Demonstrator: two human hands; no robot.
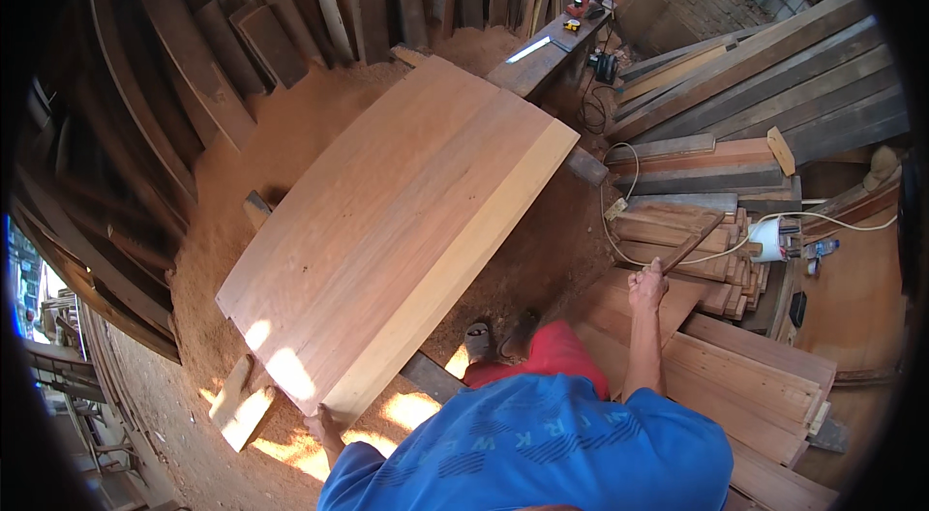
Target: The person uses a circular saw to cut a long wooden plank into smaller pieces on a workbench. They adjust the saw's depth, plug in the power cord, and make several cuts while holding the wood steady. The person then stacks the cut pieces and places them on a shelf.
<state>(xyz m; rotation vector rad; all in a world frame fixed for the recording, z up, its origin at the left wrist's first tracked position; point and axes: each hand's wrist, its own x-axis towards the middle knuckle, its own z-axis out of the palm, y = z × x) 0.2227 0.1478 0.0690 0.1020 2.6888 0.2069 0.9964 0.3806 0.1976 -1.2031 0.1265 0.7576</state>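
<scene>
Head view, left hand (325, 426) grasping panel (387, 230), right hand (647, 285) clenching stick (693, 242)

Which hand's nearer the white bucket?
Right. The right hand holds a wooden stick, left of the white bucket; the left hand is farther left, touching the wooden panel.

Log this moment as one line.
left hand: at corner of wooden panel | right hand: gripping wooden stick | dark beam: protruding beneath panel

The wood panel (402, 230) stretched ahead of the left hand (323, 423); stacked planks (745, 368) lay right of the right hand (647, 288), the bench (527, 75) ahead-left.
</scene>
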